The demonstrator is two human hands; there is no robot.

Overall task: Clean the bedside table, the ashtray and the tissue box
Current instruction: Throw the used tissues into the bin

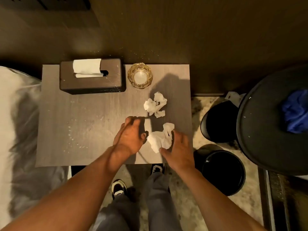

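Crumpled white tissue [160, 139] is lying on the bedside table [80, 130] near its front right corner, sitting between both hands. Right hand [179, 150] is cupping it from the right, fingers spread and loosely curled, thumb touching the tissue's lower edge, fingertips at its upper right; not clenched around it. Left hand [131, 137] is hovering or resting just left of the tissue, fingers bent downward, thumb tip just beside the tissue's left edge; can't tell if it is actually gripping anything. Tissue is looking wadded, with a twisted tail sticking up at the top.

Second crumpled tissue [155, 105] is lying further back on the table, apart from both hands. Glass ashtray [140, 75], amber-rimmed and faceted, is standing at the back of the table, just right of the tissue box [92, 82]. Box is dark brown, with a white sheet sticking out of the slot. Tabletop is grey wood grain, showing pale specks and smears on the left half.

Two black bins [223, 172] are standing on the floor to the right. Blue cloth [295, 110] is lying on a round black lid at far right.
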